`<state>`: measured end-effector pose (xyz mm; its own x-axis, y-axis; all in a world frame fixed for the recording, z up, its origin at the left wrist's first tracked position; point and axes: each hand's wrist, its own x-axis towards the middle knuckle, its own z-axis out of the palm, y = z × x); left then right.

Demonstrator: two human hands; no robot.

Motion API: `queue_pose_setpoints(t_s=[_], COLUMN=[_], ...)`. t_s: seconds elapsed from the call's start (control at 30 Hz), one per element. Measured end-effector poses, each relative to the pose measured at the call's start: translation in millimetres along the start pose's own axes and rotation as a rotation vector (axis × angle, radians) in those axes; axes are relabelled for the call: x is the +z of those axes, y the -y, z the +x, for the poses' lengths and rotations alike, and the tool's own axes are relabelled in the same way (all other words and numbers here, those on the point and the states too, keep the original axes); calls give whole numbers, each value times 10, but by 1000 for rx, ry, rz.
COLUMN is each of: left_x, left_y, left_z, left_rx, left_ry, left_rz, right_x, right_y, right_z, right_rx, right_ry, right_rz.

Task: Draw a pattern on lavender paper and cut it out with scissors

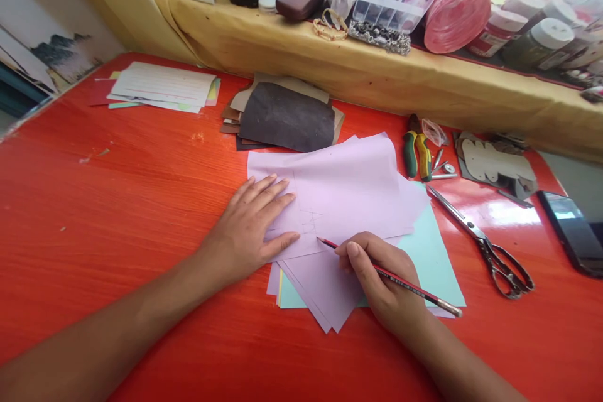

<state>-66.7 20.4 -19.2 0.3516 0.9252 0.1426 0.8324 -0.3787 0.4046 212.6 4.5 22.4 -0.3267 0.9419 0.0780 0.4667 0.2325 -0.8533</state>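
Observation:
My left hand (pixel 252 226) lies flat with fingers spread on the left part of a lilac paper sheet (pixel 348 188). Faint pencil lines show on the sheet beside my thumb and fingertips. In my right hand (pixel 381 270) is a red and black pencil (pixel 414 289), gripped between thumb and fingers. Its point meets the sheet near the lower edge, just right of my left thumb. Beneath the top sheet, more lilac sheets and a light turquoise sheet (pixel 436 251) fan out at angles.
Scissors (pixel 480 239) lie right of the papers, with a phone (pixel 570 232) farther right. Pliers (pixel 417 151) rest behind them. Dark leather-like pieces (pixel 287 116) sit behind the sheets, a stack of lined paper (pixel 162 85) at back left. Jars (pixel 541 41) crowd the cloth-covered ledge (pixel 264 44).

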Motion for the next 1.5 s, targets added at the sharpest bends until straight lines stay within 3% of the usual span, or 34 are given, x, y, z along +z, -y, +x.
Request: queue_pose_setpoints(t_s=[1.5], left_x=[0], left_y=[-14], left_z=[8], left_rx=[-18], left_ry=[4], left_rz=[-18], right_x=[12], right_y=[8], right_z=[18], right_rx=[-17], right_ry=[10], right_rz=[51])
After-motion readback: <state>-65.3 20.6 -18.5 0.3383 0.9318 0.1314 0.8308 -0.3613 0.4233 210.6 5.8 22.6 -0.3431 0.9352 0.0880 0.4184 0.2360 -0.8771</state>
